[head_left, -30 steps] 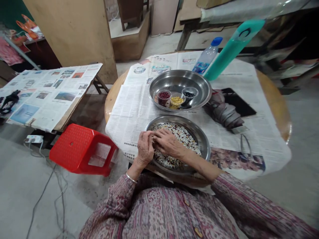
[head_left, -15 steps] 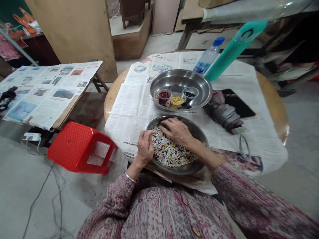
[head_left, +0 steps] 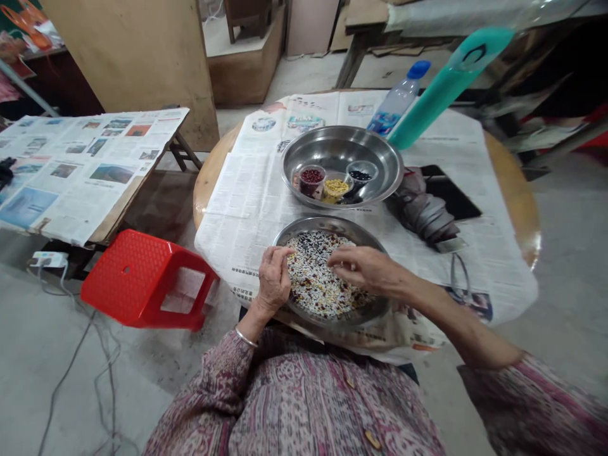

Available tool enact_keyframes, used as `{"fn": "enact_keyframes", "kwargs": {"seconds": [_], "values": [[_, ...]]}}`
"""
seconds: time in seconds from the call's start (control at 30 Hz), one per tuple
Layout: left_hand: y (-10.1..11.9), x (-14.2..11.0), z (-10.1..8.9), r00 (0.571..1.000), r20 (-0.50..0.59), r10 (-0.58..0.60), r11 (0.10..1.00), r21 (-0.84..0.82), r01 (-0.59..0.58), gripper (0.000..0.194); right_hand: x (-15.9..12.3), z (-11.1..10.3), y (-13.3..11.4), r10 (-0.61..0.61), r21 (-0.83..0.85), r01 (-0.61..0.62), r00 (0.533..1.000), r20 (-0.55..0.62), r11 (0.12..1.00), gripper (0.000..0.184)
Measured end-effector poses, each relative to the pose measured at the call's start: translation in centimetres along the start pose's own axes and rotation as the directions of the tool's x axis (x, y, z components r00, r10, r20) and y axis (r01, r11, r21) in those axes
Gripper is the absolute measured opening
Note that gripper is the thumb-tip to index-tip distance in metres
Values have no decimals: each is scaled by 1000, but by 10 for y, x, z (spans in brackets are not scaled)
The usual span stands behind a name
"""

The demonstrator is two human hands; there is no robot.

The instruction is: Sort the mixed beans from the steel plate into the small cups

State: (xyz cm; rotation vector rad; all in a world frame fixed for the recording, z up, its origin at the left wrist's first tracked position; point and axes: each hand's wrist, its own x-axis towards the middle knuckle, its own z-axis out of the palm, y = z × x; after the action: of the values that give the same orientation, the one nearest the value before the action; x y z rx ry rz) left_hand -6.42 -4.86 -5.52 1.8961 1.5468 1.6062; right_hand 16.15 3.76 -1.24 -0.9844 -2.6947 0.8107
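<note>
A steel pan [head_left: 365, 235] of mixed white, dark and red beans [head_left: 313, 278] lies on the newspaper-covered round table in front of me. My left hand [head_left: 273, 278] rests on the pan's left rim, fingers curled together at the edge of the beans. My right hand [head_left: 363, 267] hovers over the middle of the beans with fingertips pinched downward; what they hold is too small to see. Behind it a second steel pan [head_left: 384, 155] holds three small cups: red beans [head_left: 311, 177], yellow beans [head_left: 335, 187] and black beans [head_left: 361, 175].
A clear water bottle [head_left: 398, 99] and a teal tube [head_left: 446, 85] stand behind the far pan. A folded grey umbrella [head_left: 425, 212] and a dark tablet [head_left: 449, 196] lie at right. A red plastic stool [head_left: 142, 282] and a newspaper-covered low table [head_left: 80, 168] are at left.
My right hand went from beside the left hand to the pan's far side, then back to the middle of the beans with fingers pinched. The left hand stayed at the rim.
</note>
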Motion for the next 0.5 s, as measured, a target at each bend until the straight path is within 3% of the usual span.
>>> {"fn": "enact_keyframes", "kwargs": {"seconds": [0.13,0.23,0.4,0.5], "values": [[1,1,-1,1000,15,-18,999,27,17,24,24,7,12,232,-118,-271,935,-269,955,24],[2,1,-2,999,27,-19,999,38,17,24,39,20,5,253,-169,-326,902,-351,930,26],[1,0,-2,999,28,-23,999,23,22,25,33,34,-21,59,-61,-67,990,-127,996,12],[0,-1,-1,999,30,-19,1000,11,18,25,13,35,-33,-78,38,79,996,-38,996,13]]}}
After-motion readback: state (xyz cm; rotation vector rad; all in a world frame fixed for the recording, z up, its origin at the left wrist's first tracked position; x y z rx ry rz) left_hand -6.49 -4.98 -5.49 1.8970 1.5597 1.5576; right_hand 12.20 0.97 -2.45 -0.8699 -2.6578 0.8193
